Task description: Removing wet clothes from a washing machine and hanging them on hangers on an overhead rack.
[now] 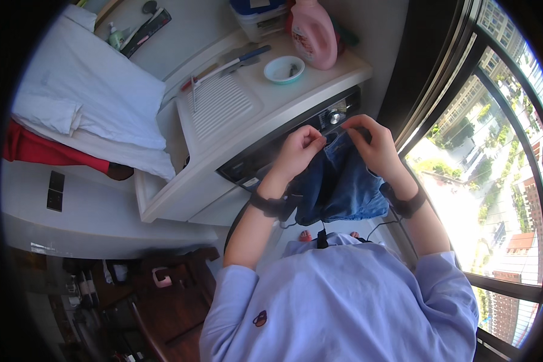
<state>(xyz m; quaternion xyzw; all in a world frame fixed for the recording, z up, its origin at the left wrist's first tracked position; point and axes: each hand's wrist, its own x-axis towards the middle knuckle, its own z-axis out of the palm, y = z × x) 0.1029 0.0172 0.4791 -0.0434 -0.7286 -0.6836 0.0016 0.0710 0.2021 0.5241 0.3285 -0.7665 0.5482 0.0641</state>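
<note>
A pair of blue denim shorts or trousers (353, 188) hangs in front of my body, its waistband up. My left hand (301, 149) pinches the waistband on one side between thumb and fingers. On the other side my right hand (372, 140) pinches the edge near the waist, with its thumb and forefinger close together. The garment hangs down between my forearms, and its lower part reaches near my waist. Just beyond my hands is the dark control panel of a washing machine with a round silver knob (334, 117).
A white counter (271, 106) with a ribbed washboard (221, 106) carries a mop-like tool with a blue handle (253, 53), a small bowl (284, 70) and a pink detergent bottle (314, 36). White garments (95, 86) hang at the left. A window (488, 149) lies at the right.
</note>
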